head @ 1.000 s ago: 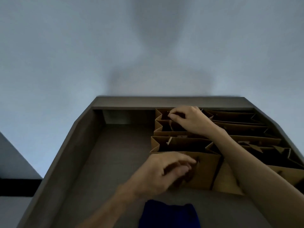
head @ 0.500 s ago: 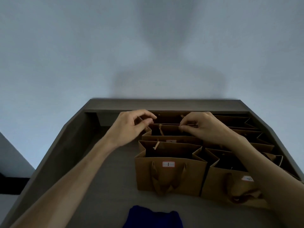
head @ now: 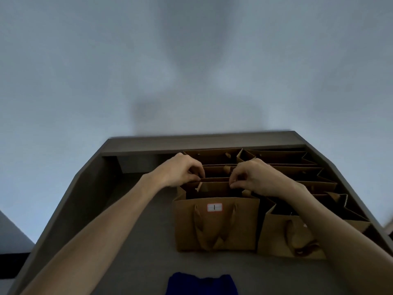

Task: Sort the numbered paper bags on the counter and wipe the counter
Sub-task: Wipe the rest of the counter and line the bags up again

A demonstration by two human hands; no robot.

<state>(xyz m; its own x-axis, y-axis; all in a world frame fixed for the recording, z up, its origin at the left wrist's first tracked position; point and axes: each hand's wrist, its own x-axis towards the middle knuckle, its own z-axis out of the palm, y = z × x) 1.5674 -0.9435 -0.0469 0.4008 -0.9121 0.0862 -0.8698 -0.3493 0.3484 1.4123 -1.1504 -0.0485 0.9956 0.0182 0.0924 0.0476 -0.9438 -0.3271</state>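
Observation:
Several brown paper bags stand in two columns on the right half of the grey counter [head: 131,241]. The nearest bag of the left column [head: 215,228] carries a white label marked 1. Right behind it stands the second bag [head: 214,180]. My left hand [head: 180,171] pinches its top rim at the left corner. My right hand [head: 253,177] pinches the same rim at the right corner. The front right bag [head: 285,237] is partly hidden by my right forearm, and its label is mostly covered.
A dark blue cloth [head: 201,284] lies at the counter's near edge. A raised ledge [head: 202,143] runs along the back, with a sloped side wall [head: 70,209] on the left. A plain pale wall rises behind.
My left hand left the front bag, went up to the back rows, then both hands came down onto the rim of the second bag. The camera view tilted up.

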